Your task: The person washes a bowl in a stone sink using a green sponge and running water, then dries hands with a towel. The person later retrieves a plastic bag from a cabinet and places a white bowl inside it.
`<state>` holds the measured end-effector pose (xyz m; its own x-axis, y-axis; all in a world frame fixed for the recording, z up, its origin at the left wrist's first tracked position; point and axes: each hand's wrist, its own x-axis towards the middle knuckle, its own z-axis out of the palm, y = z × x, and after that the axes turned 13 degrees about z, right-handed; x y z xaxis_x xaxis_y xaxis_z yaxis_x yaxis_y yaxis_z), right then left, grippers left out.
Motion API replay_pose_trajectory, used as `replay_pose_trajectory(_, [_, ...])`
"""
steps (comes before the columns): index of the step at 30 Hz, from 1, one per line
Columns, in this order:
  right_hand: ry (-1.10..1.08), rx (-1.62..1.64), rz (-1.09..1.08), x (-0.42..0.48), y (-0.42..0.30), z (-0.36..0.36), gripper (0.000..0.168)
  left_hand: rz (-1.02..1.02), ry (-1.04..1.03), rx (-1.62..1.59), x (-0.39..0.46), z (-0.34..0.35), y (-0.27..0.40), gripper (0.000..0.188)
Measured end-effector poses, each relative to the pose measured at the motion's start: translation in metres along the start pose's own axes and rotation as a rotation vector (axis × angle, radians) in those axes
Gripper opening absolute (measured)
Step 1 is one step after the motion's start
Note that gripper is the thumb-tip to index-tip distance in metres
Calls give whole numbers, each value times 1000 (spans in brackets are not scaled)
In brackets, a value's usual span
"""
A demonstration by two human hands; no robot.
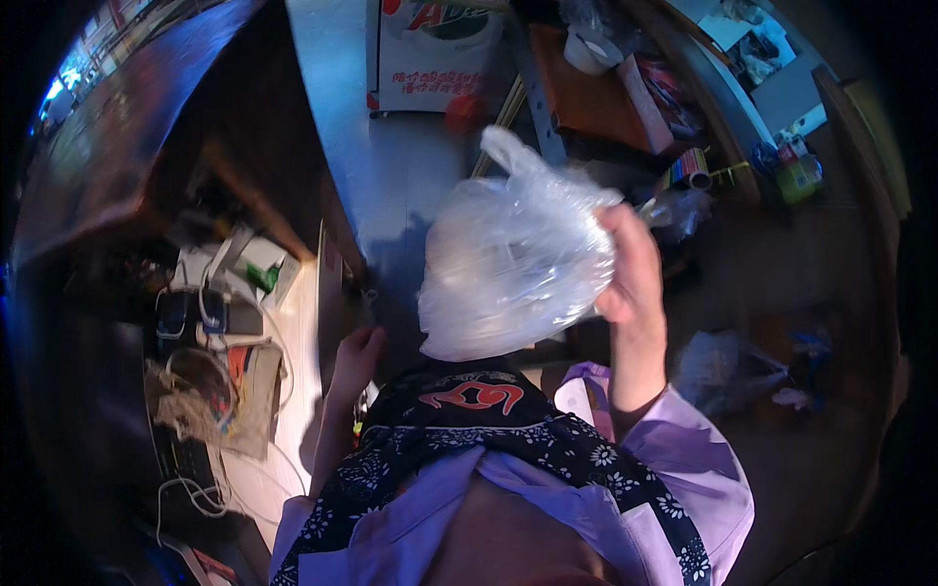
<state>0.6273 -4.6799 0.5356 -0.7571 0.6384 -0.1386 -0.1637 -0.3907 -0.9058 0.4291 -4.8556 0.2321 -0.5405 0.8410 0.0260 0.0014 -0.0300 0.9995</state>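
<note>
My right hand [630,271] grips the side of a clear plastic bag [513,264] and holds it up in front of my body. The bag looks bulky; its contents are blurred behind the shiny film, and one handle sticks up at its top. Lower and to the left, beside the edge of a pale shelf, is my left hand [360,355]. Its fingers look curled, but whether anything is between them is not clear. A dark patterned apron [469,403] lies below the bag.
On the pale shelf [293,432] at left lie glasses [172,313], white cables and a cloth-like bag [260,395]. A white cabinet with red writing [440,66] stands ahead. At right are an orange-brown box [593,102], a roll [689,170] and more plastic bags [707,362].
</note>
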Motion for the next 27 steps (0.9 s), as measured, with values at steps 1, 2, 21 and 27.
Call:
replay_pose_trajectory(1, [-61, 17, -11, -9, -13, 9, 28, 27, 25, -5, 0, 0, 7, 33])
replay_pose_trajectory(2, [-89, -77, -210, -18, -17, 17, 27, 55, 48, -11, -1, 2, 19, 33])
replay_pose_trajectory(21, [936, -723, -1201, -164, -6, 43, 43, 652, -292, -27, 110, 62, 179, 44])
replay_pose_trajectory(27, [1308, -650, -1207, -256, 34, 100, 41, 380, -721, -236, 134, 154, 229, 65])
